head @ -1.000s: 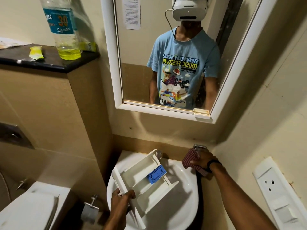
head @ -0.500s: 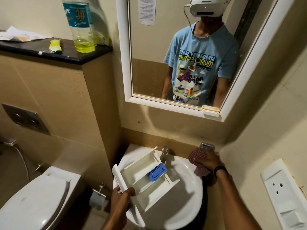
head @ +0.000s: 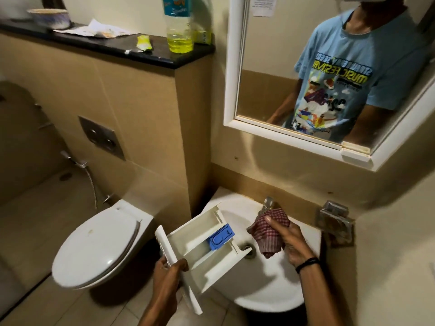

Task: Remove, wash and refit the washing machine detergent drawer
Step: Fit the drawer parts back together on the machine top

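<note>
The white detergent drawer point(head: 202, 241) with a blue insert point(head: 221, 236) is held over the left side of the white wash basin point(head: 270, 283). My left hand point(head: 168, 274) grips its front panel at the near end. My right hand point(head: 286, 236) holds a red checked cloth point(head: 268, 228) above the basin, just in front of the tap point(head: 268, 203), which the cloth partly hides. The drain point(head: 248, 248) shows beside the drawer's far corner.
A closed white toilet point(head: 98, 243) stands to the left. A dark ledge point(head: 146, 54) above carries a bottle of yellow liquid point(head: 179, 31), papers and a bowl. A mirror point(head: 329, 74) hangs over the basin; a soap holder point(head: 334, 220) sits on the right wall.
My right hand with the cloth moved left from the soap holder on the wall to above the basin by the tap. The view swung left and down; the drawer stays in my left hand.
</note>
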